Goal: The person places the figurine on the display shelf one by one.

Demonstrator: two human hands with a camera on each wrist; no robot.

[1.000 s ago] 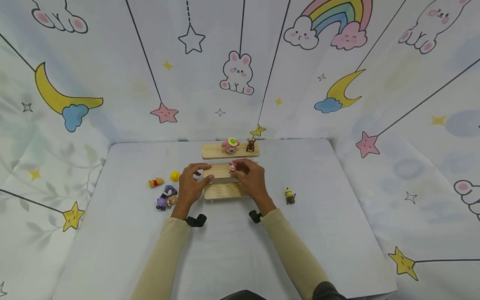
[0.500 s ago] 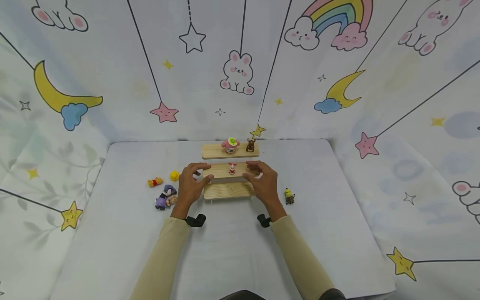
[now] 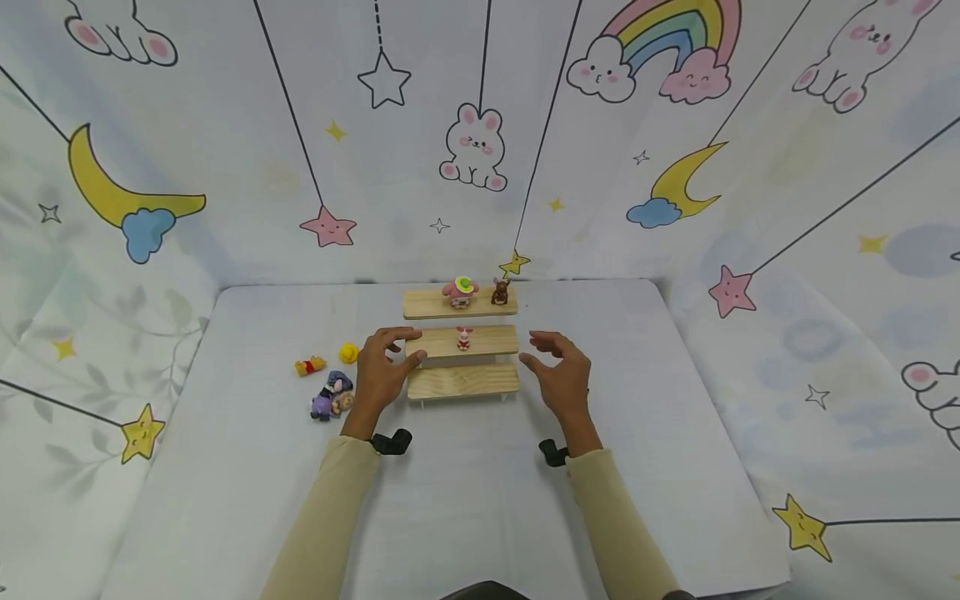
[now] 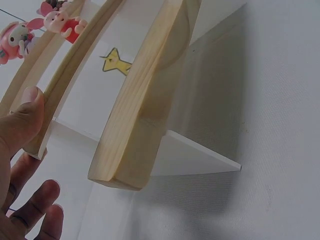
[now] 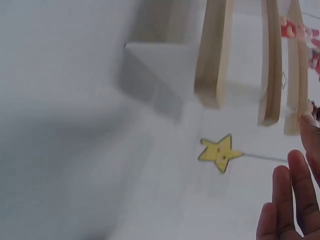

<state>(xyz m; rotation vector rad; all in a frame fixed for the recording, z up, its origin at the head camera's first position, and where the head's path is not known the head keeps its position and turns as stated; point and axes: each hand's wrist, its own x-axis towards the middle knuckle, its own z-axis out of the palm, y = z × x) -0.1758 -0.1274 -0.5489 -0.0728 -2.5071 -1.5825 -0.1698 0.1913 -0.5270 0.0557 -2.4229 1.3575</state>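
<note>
A three-tier wooden display stand (image 3: 442, 382) with white supports stands on the white-covered table. My left hand (image 3: 381, 375) grips the left end of its middle step (image 3: 495, 340), with the thumb (image 4: 31, 112) on the front edge and fingers around the end. Near that step's centre stands a small pink piglet figurine (image 3: 464, 338). On the top step are a pink figurine with a yellow-green hat (image 3: 460, 292) and a brown antlered figurine (image 3: 500, 292). My right hand (image 3: 564, 375), fingers apart and holding nothing, hovers just right of the stand.
Left of the left hand lie a yellow-and-red bear figurine (image 3: 309, 365), a round yellow piece (image 3: 348, 352) and a purple figurine (image 3: 322, 406) beside a tan one (image 3: 343, 402). A printed cloth backdrop (image 3: 390, 175) rises behind the table.
My right hand has let go of the piglet figurine, leaving it standing on the middle step, and has moved right, away from the stand. The left hand has stayed in place.
</note>
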